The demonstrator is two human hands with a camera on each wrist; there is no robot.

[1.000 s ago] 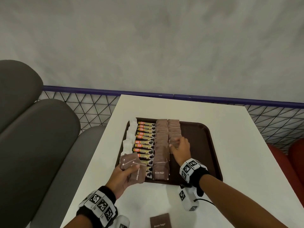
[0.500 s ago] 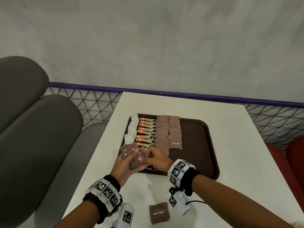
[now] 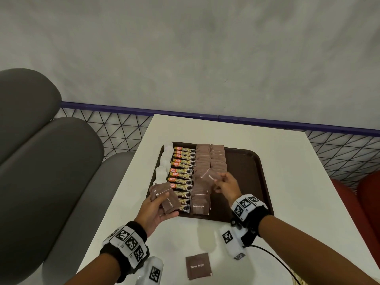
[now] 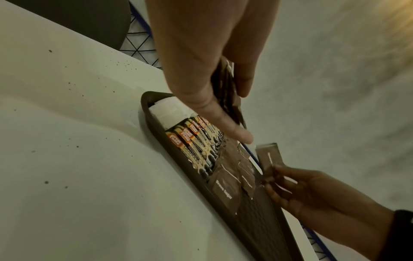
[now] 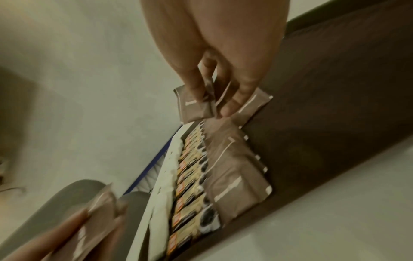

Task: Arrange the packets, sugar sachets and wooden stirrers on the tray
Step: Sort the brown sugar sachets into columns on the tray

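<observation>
Two hands work above a dark brown tray (image 3: 253, 173) that stands on a white table (image 3: 298, 182). The left hand (image 3: 154, 210) is over the near left corner of the tray, and its thumb and fingers are closed around a small stack of brown sugar sachets (image 3: 164, 195). The right hand (image 3: 227, 185) hovers over the middle of the tray and pinches a single brown sachet (image 3: 209, 175) between the thumb and the fingertips; in the right wrist view this sachet hangs just above the rows below it. On the tray lie four columns, side by side: white sachets (image 3: 164, 163) along the left rim, then yellow granules packets (image 3: 182, 171), then two columns of brown sugar sachets (image 3: 202, 159), each piece overlapping the next one. The right part of the tray is bare. One more brown sugar sachet (image 3: 198, 266) lies flat on the table, near the person, between the two forearms. Grey padded seats (image 3: 41, 161) stand to the left of the table.
</observation>
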